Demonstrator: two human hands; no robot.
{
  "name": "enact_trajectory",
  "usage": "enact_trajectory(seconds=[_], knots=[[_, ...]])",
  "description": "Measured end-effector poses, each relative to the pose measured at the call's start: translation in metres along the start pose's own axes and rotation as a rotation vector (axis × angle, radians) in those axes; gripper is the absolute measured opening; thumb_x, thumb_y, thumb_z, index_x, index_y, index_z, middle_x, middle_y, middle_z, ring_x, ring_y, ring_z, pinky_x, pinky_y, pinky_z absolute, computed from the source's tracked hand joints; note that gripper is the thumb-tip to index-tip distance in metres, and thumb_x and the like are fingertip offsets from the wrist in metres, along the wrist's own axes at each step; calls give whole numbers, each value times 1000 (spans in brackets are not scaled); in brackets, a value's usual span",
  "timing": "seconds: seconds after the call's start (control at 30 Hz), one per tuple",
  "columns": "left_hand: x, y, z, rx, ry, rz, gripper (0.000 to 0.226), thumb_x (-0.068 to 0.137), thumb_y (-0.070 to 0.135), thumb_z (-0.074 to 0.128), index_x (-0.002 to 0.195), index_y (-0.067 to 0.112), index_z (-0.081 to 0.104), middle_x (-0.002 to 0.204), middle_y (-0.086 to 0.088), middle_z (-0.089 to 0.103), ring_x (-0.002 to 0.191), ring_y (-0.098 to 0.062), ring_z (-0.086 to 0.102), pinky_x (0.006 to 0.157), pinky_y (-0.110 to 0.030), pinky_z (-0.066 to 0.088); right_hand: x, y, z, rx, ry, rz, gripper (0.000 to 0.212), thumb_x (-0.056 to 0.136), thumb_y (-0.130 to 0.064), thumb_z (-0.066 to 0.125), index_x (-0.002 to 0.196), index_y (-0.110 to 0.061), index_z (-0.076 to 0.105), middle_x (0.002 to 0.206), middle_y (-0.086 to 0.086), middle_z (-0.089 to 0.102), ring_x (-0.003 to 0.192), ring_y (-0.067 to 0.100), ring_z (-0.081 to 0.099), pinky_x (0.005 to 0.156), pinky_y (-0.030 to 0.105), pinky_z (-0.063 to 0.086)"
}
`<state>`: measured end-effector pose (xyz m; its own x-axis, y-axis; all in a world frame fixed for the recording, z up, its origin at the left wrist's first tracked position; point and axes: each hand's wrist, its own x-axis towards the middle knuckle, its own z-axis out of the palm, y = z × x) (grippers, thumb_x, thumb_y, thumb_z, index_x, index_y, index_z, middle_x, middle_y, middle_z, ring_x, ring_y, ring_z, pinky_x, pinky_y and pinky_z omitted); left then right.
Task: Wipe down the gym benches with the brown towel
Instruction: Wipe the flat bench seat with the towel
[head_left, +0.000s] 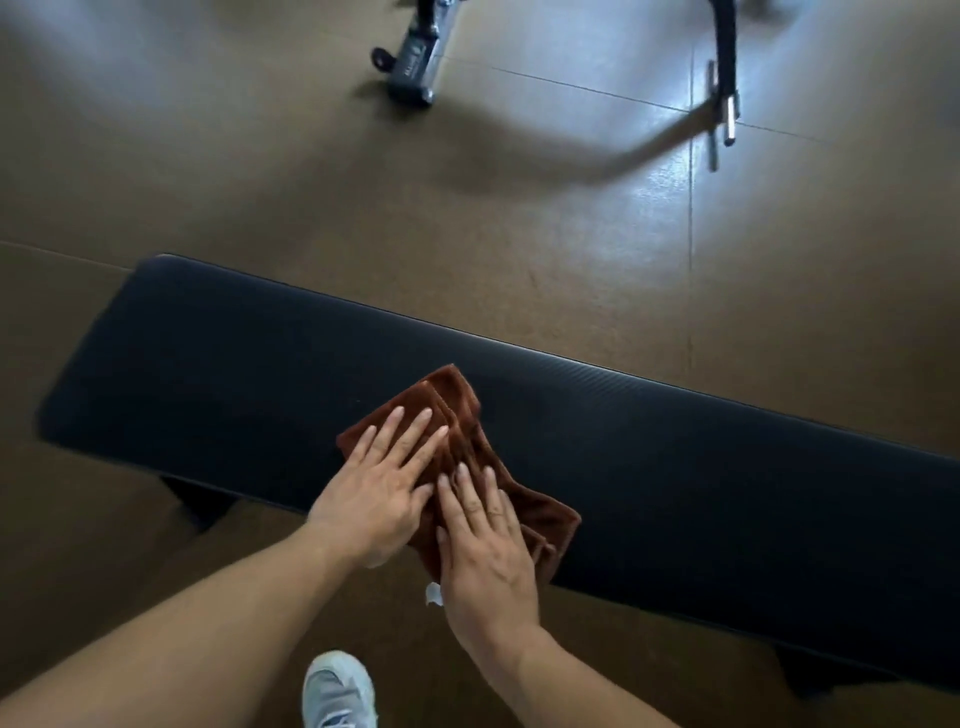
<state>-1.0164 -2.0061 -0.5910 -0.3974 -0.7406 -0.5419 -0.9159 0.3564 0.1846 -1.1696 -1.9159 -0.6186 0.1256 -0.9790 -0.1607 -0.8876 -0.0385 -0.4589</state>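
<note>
A long black padded gym bench (701, 467) runs across the view from upper left to lower right. A folded brown towel (452, 400) lies on its top near the middle, reaching the near edge. My left hand (379, 493) lies flat on the towel's left part with fingers spread. Beside it, my right hand (483, 540) presses flat on the towel's near part, thumb over the bench edge. Both palms press the cloth against the pad; neither hand curls around it. A small white tag (432, 594) shows below the towel by my right thumb.
The floor is brown rubber tiling (260, 182). The feet of a metal machine frame stand at the top: a grey base (413, 67) and a black curved leg (726, 62). My light grey shoe (337, 691) is on the floor under my arms. Bench legs (197, 501) show below the pad.
</note>
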Motion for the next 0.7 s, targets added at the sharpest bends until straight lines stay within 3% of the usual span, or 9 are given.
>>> enact_trajectory(seconds=[0.07,0.13,0.23,0.3,0.43,0.57,0.7], knots=[[-14,-35,1,-43,3,-83,71,92,61,-7,155,34,-26,161,9,-39,145,-14,-41,127,-43,-12,18,-24,6,-19,-93,-87,60,107,-28,45,162,-27,22,169,-3,15,158,22,2,130,40,7],[-22,-55,-1,-84,3,-145,66,103,58,6,156,33,-25,161,9,-38,146,-15,-39,127,-41,-12,36,-39,3,-44,-172,-151,75,103,-25,57,163,-28,13,171,-5,5,157,20,-11,128,41,-2],[-20,-53,-4,-129,-4,-201,66,108,51,16,156,33,-26,161,7,-38,148,-17,-37,127,-42,-12,48,-38,-14,-106,-221,-228,77,105,-29,54,164,-30,5,170,-6,-3,155,17,-17,122,37,-16],[-11,-39,-6,-153,-9,-242,67,107,53,16,155,35,-27,161,5,-39,149,-20,-35,127,-46,-11,48,-24,-25,-118,-235,-227,72,107,-32,46,164,-31,1,171,-6,-5,156,17,-17,124,39,-14],[21,7,-23,-172,-13,-271,69,104,62,17,156,40,-23,163,4,-35,153,-26,-28,126,-52,-9,45,26,-51,-87,-169,-92,64,104,-39,18,164,-32,-2,172,-6,-4,157,18,-16,129,44,0],[72,95,-39,-91,0,-150,71,105,60,22,161,37,-14,168,-1,-27,155,-32,-22,125,-57,-7,20,94,-90,-144,-164,51,98,97,-48,59,163,-29,-10,169,-6,-17,155,20,-22,129,45,-4],[112,186,-44,-86,-30,8,71,105,59,29,162,37,-6,169,0,-25,154,-31,-25,123,-56,-10,-9,165,-126,-196,-137,266,109,91,-53,65,162,-29,-15,167,-9,-20,155,20,-22,128,44,-8]])
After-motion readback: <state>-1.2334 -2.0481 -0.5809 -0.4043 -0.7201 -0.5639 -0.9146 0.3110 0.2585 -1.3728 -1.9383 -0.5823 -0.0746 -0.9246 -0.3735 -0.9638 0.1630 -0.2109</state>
